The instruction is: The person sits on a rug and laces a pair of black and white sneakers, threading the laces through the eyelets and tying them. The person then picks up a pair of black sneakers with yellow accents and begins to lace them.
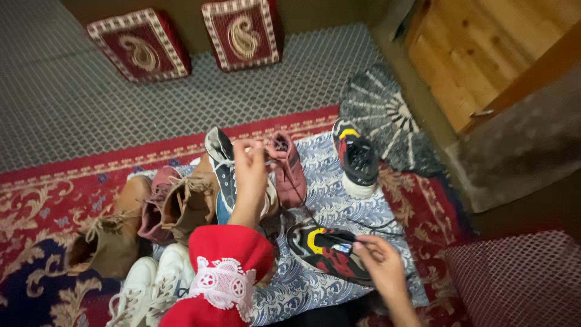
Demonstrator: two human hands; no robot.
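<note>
My left hand [249, 172], in a red sleeve with white lace trim, is raised with its fingertips pinched on a thin dark shoelace [305, 209] beside a pink shoe [289, 172]. The lace trails down toward a black, red and yellow sneaker [324, 249] lying on a blue-and-white patterned cloth [339, 203]. My right hand [380, 261] rests at this sneaker's opening, fingers pinched on the lace there. Behind my left hand stands a black, white and blue sneaker [219, 163], partly hidden.
The matching black sneaker [357, 160] sits at the cloth's far edge by a round striped mat [387, 112]. Brown boots [184, 206] and white sneakers [151, 284] crowd the left. Two red cushions [242, 33] line the far wall; a wooden door [484, 54] is at right.
</note>
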